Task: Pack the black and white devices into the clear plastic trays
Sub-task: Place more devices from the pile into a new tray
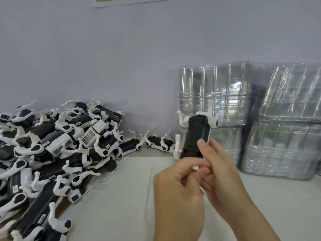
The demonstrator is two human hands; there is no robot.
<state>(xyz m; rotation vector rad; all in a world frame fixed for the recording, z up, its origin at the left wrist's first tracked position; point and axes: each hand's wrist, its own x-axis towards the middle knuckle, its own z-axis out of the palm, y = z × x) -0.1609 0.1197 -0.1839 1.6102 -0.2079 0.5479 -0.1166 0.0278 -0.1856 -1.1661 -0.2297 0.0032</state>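
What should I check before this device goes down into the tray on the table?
1. Grip on the held device: ok, left hand and right hand both hold its lower end.
2. White arms folded: not ok, several stick out from the body.
3. Clear tray on the table beneath the hands: ok, but it is mostly hidden.
4. Tray pocket free: cannot tell, the hands cover it.
5. Supply: ok, pile of devices on the left.
6. Spare trays: ok, stacks of clear trays on the right.
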